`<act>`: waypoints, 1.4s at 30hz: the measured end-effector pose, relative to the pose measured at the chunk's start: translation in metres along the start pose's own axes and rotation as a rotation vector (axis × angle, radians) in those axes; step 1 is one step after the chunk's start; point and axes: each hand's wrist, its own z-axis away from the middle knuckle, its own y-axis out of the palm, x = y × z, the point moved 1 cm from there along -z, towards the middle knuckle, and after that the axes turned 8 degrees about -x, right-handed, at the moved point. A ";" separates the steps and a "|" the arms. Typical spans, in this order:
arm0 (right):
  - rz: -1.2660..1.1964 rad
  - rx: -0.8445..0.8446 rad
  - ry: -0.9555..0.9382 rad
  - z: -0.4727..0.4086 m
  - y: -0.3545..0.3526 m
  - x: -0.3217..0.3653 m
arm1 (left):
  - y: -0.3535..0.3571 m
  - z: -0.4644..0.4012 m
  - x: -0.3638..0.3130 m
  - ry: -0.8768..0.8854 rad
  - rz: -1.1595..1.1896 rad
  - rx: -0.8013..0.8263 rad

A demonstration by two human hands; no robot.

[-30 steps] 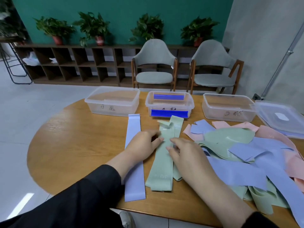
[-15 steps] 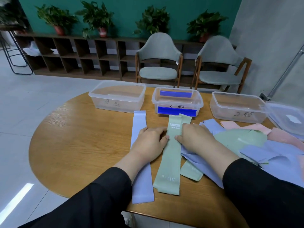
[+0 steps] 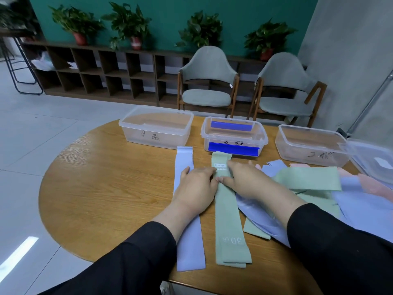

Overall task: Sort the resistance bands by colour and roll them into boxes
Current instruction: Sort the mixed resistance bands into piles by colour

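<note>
The round wooden table (image 3: 95, 188) carries everything, and the middle box (image 3: 234, 136) at its far side serves here as the landmark. This clear box has blue clips on its front and back edges and a dark handwritten mark on its front that is too small to read; no band shows inside it. To its left stands a second clear box (image 3: 156, 126), to its right a third box (image 3: 311, 145), both with marks I cannot read and with no band visible inside. Further right, a lid (image 3: 374, 158) is cut off by the picture edge. In front and to the right of the middle box lies a loose pile of bands (image 3: 319, 188) in green, lilac and pink, partly hidden by the right sleeve. Directly in front of the middle box lies a green band (image 3: 230, 220), flat and straight, printed "30 LB". Just left of it lies a lilac band (image 3: 189, 241). The left hand (image 3: 196, 184) and the right hand (image 3: 244, 179) lie flat with straight fingers, close together, and press the far part of the green band.
</note>
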 end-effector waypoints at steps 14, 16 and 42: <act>-0.053 -0.003 -0.034 0.026 -0.009 0.014 | -0.010 -0.002 -0.003 -0.114 0.072 0.035; -0.100 -0.068 -0.070 0.036 -0.021 0.014 | -0.019 -0.005 -0.003 -0.180 0.200 0.056; -0.061 -0.197 0.130 0.125 -0.058 -0.125 | 0.040 0.066 -0.105 0.060 0.130 0.031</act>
